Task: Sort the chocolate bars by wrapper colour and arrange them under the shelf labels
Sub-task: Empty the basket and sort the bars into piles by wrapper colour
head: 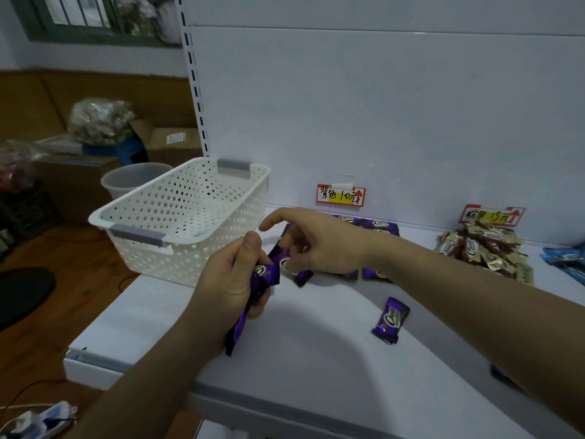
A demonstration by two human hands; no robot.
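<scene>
My left hand grips a bunch of purple chocolate bars above the white shelf. My right hand reaches across to them and pinches one purple bar with its lower fingers, the forefinger pointing left. Behind my right hand, purple bars lie in a row under the purple label. One loose purple bar lies in the middle of the shelf. A pile of gold bars sits under the second label. Blue bars show at the right edge.
A white perforated basket stands at the shelf's left end, partly over its edge. Another purple wrapper peeks from under my right forearm. Boxes, a bucket and bags stand on the floor at the left.
</scene>
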